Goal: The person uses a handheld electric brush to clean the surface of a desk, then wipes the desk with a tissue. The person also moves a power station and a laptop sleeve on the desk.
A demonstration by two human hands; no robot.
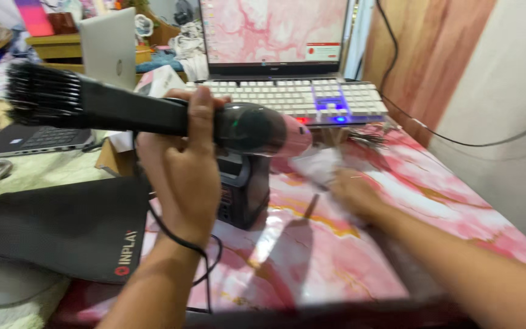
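Two hands in use | our left hand (181,176) gripped hair dryer (153,116) above desk (312,256) | right hand (351,195) blurred on white cloth (318,166), grip undeterminable | risk: dangling cord (184,244) likely snags black box (243,189)

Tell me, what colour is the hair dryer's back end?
Pink, on the hair dryer in the left hand; head view.
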